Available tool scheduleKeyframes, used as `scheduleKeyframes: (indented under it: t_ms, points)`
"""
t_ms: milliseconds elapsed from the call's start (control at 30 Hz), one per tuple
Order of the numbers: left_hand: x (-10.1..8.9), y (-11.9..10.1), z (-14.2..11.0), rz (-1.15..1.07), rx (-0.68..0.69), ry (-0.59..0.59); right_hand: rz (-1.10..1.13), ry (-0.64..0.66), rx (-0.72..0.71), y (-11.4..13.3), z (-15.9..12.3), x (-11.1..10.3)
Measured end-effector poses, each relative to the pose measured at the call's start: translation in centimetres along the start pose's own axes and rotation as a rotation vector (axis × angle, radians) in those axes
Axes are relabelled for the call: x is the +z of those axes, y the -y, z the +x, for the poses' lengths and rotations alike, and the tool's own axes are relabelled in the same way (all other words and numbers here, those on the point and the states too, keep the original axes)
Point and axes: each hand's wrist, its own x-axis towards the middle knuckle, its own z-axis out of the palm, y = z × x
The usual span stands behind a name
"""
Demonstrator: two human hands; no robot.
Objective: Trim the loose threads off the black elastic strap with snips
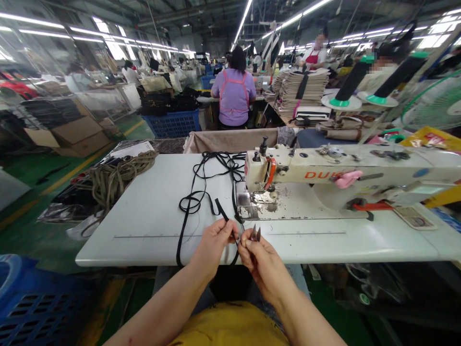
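Near the front edge of the white sewing table (pixel 144 211), my left hand (pixel 219 236) pinches a narrow black strap (pixel 222 210); a short piece of it sticks up past the fingers. Close beside it, my right hand (pixel 260 257) is closed around small thread snips (pixel 256 232), whose two blades point up. Its fingertips also meet the black strap. More of this strap lies in loose loops (pixel 190 202) across the table and hangs over the front edge. Just beyond my hands is the needle area of a white sewing machine (pixel 288 166).
Coiled olive cord (pixel 120 175) lies on dark material at the left. A blue plastic basket (pixel 43 298) stands on the floor at lower left. Behind the table is a beige cloth-lined bin (pixel 230 141). Thread cones (pixel 355 79) and a green fan (pixel 435 103) stand at the right. A person in purple (pixel 234 98) sits ahead.
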Motion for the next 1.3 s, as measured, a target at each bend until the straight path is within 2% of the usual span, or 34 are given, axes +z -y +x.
scheduleKeyframes:
  t_ms: [100, 167, 233, 300, 433, 533, 633, 767, 867, 967, 1067, 1100, 1167, 1233, 1300]
  points:
    - [-0.8, 0.6, 1.0, 0.026, 0.086, -0.143, 0.108, -0.093, 0.068, -1.0, 0.1, 0.9]
    - [-1.5, 0.7, 1.9, 0.079, 0.138, -0.266, 0.118, -0.082, 0.074, -1.4, -0.2, 1.3]
    - [-1.9, 0.5, 2.7, 0.127, 0.163, -0.327, 0.086, -0.065, 0.051, -1.4, -0.5, 1.4]
    - [-2.0, 0.2, 3.1, 0.142, 0.150, -0.287, 0.008, -0.053, 0.000, -1.0, -0.6, 1.0]
    - [-1.3, -0.3, 2.8, 0.043, 0.020, -0.111, -0.260, -0.065, -0.187, 0.5, 0.4, -0.5]
    - [-0.6, -0.1, 2.2, -0.043, -0.058, -0.077, -0.226, -0.082, -0.240, 1.3, 1.5, -0.8]
    - [-0.2, 0.3, 2.0, -0.034, -0.068, -0.073, -0.036, -0.099, -0.151, 0.8, 2.1, 0.0]
    - [0.2, 0.8, 2.3, 0.061, 0.027, -0.205, 0.036, -0.133, -0.085, -0.4, 1.8, 1.5]
    - [0.0, 0.7, 3.1, 0.084, 0.063, -0.281, 0.084, -0.162, -0.085, -1.3, 0.8, 1.9]
    - [-1.8, -1.3, 4.8, 0.078, 0.134, -0.414, 0.070, -0.187, -0.033, -2.9, -1.1, 1.2]
    - [-4.2, -4.8, 6.6, 0.057, 0.243, -0.568, -0.014, -0.129, 0.163, -4.4, -3.3, -0.3]
    - [-4.7, -5.9, 7.0, 0.065, 0.280, -0.565, -0.034, -0.070, 0.212, -4.5, -3.8, -0.8]
    - [-4.7, -7.3, 7.1, 0.145, 0.312, -0.376, -0.203, 0.102, 0.244, -3.7, -4.1, -1.4]
    - [-3.9, -7.6, 6.5, 0.218, 0.297, -0.219, -0.474, 0.246, 0.149, -1.9, -3.7, -1.5]
    - [-2.9, -7.3, 5.5, 0.300, 0.286, -0.180, -0.666, 0.195, -0.062, 0.0, -2.7, -1.3]
